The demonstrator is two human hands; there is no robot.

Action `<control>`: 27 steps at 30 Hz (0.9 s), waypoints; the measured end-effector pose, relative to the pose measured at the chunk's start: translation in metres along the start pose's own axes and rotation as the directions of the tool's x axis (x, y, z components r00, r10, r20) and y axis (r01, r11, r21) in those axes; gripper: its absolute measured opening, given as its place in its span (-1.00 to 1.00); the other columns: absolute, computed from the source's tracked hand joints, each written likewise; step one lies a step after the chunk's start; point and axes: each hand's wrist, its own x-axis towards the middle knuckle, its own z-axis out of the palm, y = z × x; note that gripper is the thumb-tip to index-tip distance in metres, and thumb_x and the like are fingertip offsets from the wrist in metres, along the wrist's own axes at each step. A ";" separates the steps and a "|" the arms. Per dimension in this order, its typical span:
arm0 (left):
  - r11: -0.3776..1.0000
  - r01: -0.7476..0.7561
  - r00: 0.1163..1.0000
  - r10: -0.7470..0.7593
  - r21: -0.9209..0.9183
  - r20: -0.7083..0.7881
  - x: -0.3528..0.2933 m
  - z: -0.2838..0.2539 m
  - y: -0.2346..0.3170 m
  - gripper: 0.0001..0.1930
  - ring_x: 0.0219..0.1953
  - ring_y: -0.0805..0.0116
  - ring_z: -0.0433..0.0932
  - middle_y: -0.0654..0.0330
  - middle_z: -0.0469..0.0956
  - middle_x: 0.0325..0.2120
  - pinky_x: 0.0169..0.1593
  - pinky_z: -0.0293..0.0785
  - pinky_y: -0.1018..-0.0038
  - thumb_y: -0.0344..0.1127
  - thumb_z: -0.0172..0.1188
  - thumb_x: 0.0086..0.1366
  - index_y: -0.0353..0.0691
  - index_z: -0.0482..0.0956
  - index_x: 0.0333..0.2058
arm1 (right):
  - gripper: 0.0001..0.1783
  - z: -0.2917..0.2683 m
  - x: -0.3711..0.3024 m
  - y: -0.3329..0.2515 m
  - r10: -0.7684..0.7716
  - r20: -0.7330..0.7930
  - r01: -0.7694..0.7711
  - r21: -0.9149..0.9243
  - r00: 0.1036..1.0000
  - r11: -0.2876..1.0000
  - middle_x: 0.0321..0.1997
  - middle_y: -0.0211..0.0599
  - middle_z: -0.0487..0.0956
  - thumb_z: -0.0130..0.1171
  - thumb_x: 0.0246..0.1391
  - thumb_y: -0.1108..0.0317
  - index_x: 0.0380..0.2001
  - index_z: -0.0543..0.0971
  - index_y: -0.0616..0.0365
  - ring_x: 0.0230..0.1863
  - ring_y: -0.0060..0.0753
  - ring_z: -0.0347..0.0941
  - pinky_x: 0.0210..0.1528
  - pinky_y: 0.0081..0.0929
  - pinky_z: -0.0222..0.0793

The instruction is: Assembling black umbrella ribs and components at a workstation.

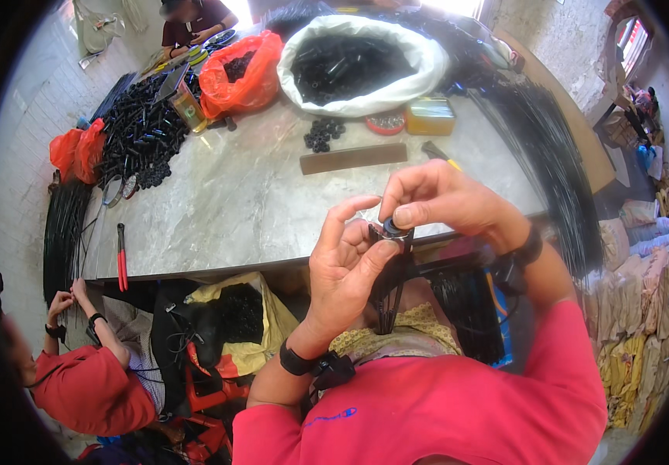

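Note:
Just off the table's front edge, both my hands meet at a small black round cap [393,228]. My right hand [451,200] pinches it from above between thumb and fingertips. My left hand [345,262] is curled around a dark piece directly beneath the cap, thumb against its near side. Thin black rods [389,308] hang down below that piece toward my lap. Exactly how the cap and the rods join is hidden by my fingers. Beyond my hands, a flat brown bar [354,158] and pliers with a yellow handle [440,154] lie on the grey table [234,194].
Loose black rings [322,136], a red round tin [385,125] and a yellowish block [430,117] lie before a white sack [426,71] of black parts. Red-handled pliers [122,260] rest at left. Long black rods [548,159] line the right. Co-workers sit left [94,387] and far.

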 end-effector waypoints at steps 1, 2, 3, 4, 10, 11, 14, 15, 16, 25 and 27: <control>1.000 -0.002 1.000 0.001 0.006 0.002 0.000 0.000 0.000 -0.48 -0.15 0.45 0.54 0.14 0.54 -0.22 0.01 0.47 0.53 -0.60 0.13 0.33 -0.30 0.20 0.21 | -0.75 0.000 0.000 0.000 -0.003 -0.001 0.003 -0.004 1.000 1.000 -0.26 -0.32 0.65 0.28 0.17 0.29 -0.22 0.62 0.27 -0.25 -0.55 0.56 -0.13 -0.55 0.49; 1.000 -0.001 1.000 0.001 0.006 0.001 0.000 0.000 0.000 -0.48 -0.15 0.45 0.54 0.14 0.54 -0.22 0.01 0.47 0.53 -0.60 0.13 0.33 -0.30 0.20 0.21 | -0.75 0.000 0.000 0.000 -0.002 -0.002 0.002 -0.004 1.000 1.000 -0.26 -0.32 0.65 0.28 0.17 0.29 -0.22 0.62 0.27 -0.25 -0.55 0.56 -0.13 -0.55 0.49; 1.000 -0.001 1.000 0.001 0.007 -0.001 0.000 0.000 0.000 -0.49 -0.15 0.46 0.54 0.14 0.54 -0.23 0.01 0.46 0.54 -0.60 0.14 0.32 -0.30 0.21 0.21 | -0.76 -0.001 0.000 0.000 -0.005 0.001 0.005 -0.008 1.000 1.000 -0.27 -0.32 0.65 0.28 0.16 0.30 -0.23 0.63 0.28 -0.27 -0.55 0.57 -0.15 -0.55 0.49; 1.000 -0.002 1.000 0.002 0.008 -0.004 0.000 0.001 -0.001 -0.49 -0.15 0.46 0.53 0.14 0.54 -0.23 0.00 0.46 0.54 -0.60 0.14 0.32 -0.30 0.21 0.21 | -0.77 -0.001 0.000 0.000 -0.009 0.003 0.009 -0.013 1.000 1.000 -0.29 -0.32 0.65 0.28 0.16 0.31 -0.23 0.63 0.28 -0.28 -0.55 0.57 -0.17 -0.55 0.50; 0.999 -0.002 1.000 0.002 0.035 -0.013 -0.002 0.001 0.001 -0.49 -0.16 0.46 0.55 0.14 0.55 -0.24 -0.02 0.47 0.55 -0.59 0.16 0.32 -0.30 0.23 0.20 | -0.79 -0.002 0.003 0.002 -0.071 0.036 0.074 -0.086 0.997 0.994 -0.30 -0.30 0.66 0.30 0.14 0.35 -0.25 0.64 0.29 -0.31 -0.55 0.58 -0.19 -0.56 0.50; 0.999 0.000 1.000 0.001 0.036 -0.011 -0.002 0.001 0.002 -0.49 -0.16 0.46 0.55 0.14 0.55 -0.24 -0.02 0.47 0.55 -0.59 0.16 0.32 -0.30 0.23 0.20 | -0.79 -0.002 0.004 0.002 -0.072 0.034 0.075 -0.085 0.997 0.994 -0.30 -0.30 0.66 0.30 0.14 0.35 -0.25 0.64 0.29 -0.31 -0.55 0.58 -0.19 -0.56 0.50; 0.994 -0.008 1.000 0.010 0.105 -0.010 -0.005 0.001 0.007 -0.49 -0.17 0.44 0.57 0.13 0.57 -0.26 -0.04 0.49 0.55 -0.59 0.17 0.30 -0.30 0.24 0.18 | -0.81 -0.001 0.003 0.000 -0.070 0.039 0.074 -0.097 0.997 0.993 -0.31 -0.29 0.66 0.31 0.12 0.37 -0.27 0.64 0.30 -0.32 -0.55 0.58 -0.19 -0.57 0.50; 0.988 0.006 1.000 -0.005 0.151 -0.010 -0.006 0.000 0.009 -0.51 -0.17 0.39 0.59 0.10 0.58 -0.24 -0.02 0.50 0.50 -0.57 0.19 0.30 -0.32 0.24 0.16 | -0.82 0.001 0.003 -0.002 -0.016 0.046 0.018 -0.045 0.999 0.999 -0.30 -0.29 0.65 0.34 0.06 0.43 -0.28 0.63 0.30 -0.29 -0.57 0.56 -0.20 -0.60 0.46; 0.980 0.021 1.000 -0.019 0.198 -0.011 -0.007 -0.001 0.011 -0.52 -0.16 0.34 0.60 0.06 0.59 -0.22 0.01 0.52 0.45 -0.55 0.21 0.30 -0.34 0.24 0.14 | -0.81 0.002 0.004 -0.003 0.036 0.055 -0.036 0.008 0.998 0.999 -0.29 -0.30 0.65 0.36 0.00 0.49 -0.29 0.62 0.30 -0.26 -0.60 0.54 -0.20 -0.62 0.43; 0.945 -0.001 1.000 -0.007 0.326 0.021 -0.008 -0.017 0.025 -0.70 -0.18 0.48 0.59 0.20 0.57 -0.24 -0.09 0.50 0.58 -0.60 0.28 0.21 -0.38 0.56 -0.06 | -0.64 0.014 0.012 0.007 0.087 0.019 -0.089 0.143 0.996 0.986 -0.38 -0.36 0.59 0.35 -0.03 0.53 -0.18 0.43 0.22 -0.33 -0.64 0.52 -0.31 -0.67 0.41; 0.944 -0.006 1.000 0.000 0.330 0.017 -0.009 -0.020 0.027 -0.72 -0.18 0.48 0.59 0.20 0.57 -0.25 -0.10 0.50 0.59 -0.61 0.27 0.21 -0.38 0.58 -0.08 | -0.62 0.017 0.012 0.013 0.083 -0.003 -0.081 0.194 0.997 0.978 -0.37 -0.30 0.61 0.38 -0.02 0.45 -0.17 0.42 0.21 -0.34 -0.54 0.56 -0.29 -0.61 0.43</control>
